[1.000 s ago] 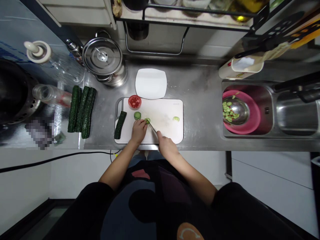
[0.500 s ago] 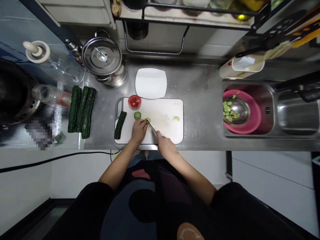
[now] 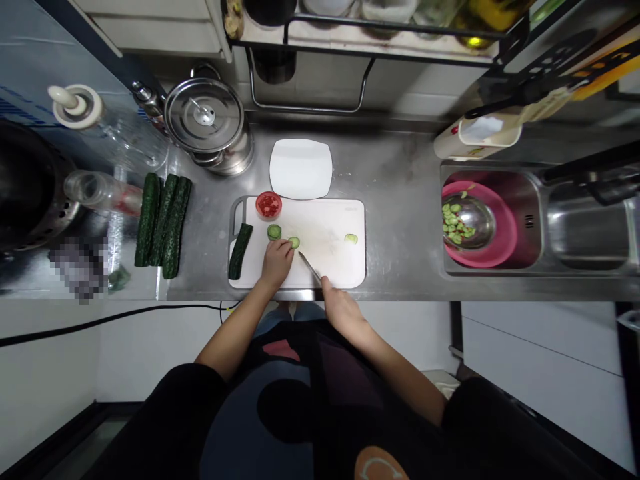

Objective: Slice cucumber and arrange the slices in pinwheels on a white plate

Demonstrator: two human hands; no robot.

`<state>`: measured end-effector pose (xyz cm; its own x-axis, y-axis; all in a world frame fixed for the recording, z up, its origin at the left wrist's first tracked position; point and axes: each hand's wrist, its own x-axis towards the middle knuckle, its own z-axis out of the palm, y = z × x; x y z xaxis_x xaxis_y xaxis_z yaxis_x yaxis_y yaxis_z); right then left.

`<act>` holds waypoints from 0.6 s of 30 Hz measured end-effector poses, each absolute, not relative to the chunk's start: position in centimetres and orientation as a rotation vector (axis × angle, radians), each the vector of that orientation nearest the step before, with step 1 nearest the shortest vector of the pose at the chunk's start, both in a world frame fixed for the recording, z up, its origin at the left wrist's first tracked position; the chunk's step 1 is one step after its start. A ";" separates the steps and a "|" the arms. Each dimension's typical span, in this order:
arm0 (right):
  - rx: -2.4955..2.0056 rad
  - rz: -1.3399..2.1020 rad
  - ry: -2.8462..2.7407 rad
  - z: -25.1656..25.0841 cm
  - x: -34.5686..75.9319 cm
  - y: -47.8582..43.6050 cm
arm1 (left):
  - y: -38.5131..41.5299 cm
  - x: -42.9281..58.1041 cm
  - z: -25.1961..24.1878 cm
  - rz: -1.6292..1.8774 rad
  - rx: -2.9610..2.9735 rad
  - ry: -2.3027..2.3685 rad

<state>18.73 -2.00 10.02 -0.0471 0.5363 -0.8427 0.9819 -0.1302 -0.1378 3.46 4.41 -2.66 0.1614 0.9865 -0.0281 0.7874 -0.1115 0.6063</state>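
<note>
On the white cutting board [image 3: 325, 267], my left hand [image 3: 277, 261] has its fingertips closed on a short cucumber piece [image 3: 294, 243] whose pale cut face points right. My right hand [image 3: 341, 307] grips a knife [image 3: 311, 267] by the handle, its blade slanting up-left over the board, apart from the piece. Green cucumber slices [image 3: 274, 232] lie just above my left hand. A pale slice [image 3: 351, 238] rests near the board's right edge. At the board's left lies a length of dark cucumber [image 3: 241, 251]. A small red bowl [image 3: 269, 205] with red contents sits at the upper left corner.
A white plate [image 3: 301, 169] stands behind the board. Several whole cucumbers [image 3: 163, 227] lie to the left, near a lidded steel pot [image 3: 205, 117]. In the sink [image 3: 531, 243] at the right, a pink basin [image 3: 505, 227] holds a metal bowl with green slices.
The knife and my right hand have moved down and right, away from the cucumber piece. My left hand stays at the piece, and its cut face now shows more fully.
</note>
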 end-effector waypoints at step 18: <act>2.523 -0.599 1.600 3.6 22.9 0.4 | 6.2 5.3 -1.4 0.350 1.818 1.808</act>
<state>22.85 0.40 3.63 0.3726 0.8492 -0.3742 0.8862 -0.4453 -0.1282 5.34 6.18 -1.41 0.0629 0.9794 -0.1920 0.8371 0.0530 0.5445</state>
